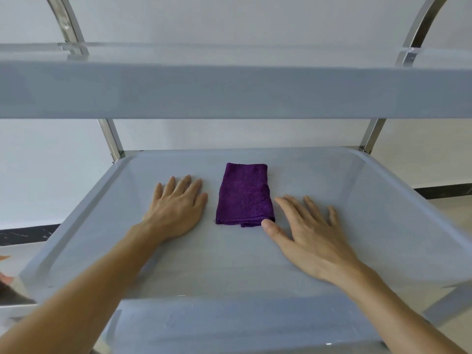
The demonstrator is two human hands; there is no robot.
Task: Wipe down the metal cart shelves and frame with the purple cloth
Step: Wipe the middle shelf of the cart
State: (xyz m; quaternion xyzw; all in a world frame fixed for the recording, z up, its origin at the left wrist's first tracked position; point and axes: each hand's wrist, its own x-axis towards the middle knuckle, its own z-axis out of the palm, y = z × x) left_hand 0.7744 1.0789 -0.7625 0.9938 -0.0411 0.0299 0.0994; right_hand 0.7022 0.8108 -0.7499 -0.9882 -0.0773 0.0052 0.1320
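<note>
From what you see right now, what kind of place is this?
Probably a plain indoor utility or service room, though little shows. A tiered stainless-steel cart shelf stands against a bare white wall with a dark baseboard, and a folded purple cloth lies on it.

Cloth: solid deep purple, no pattern. Cart shelves: pale grey-white, plain. Frame posts: shiny silver w/ dark reflections. Wall: white; baseboard: black w/ faint white veining.
</note>
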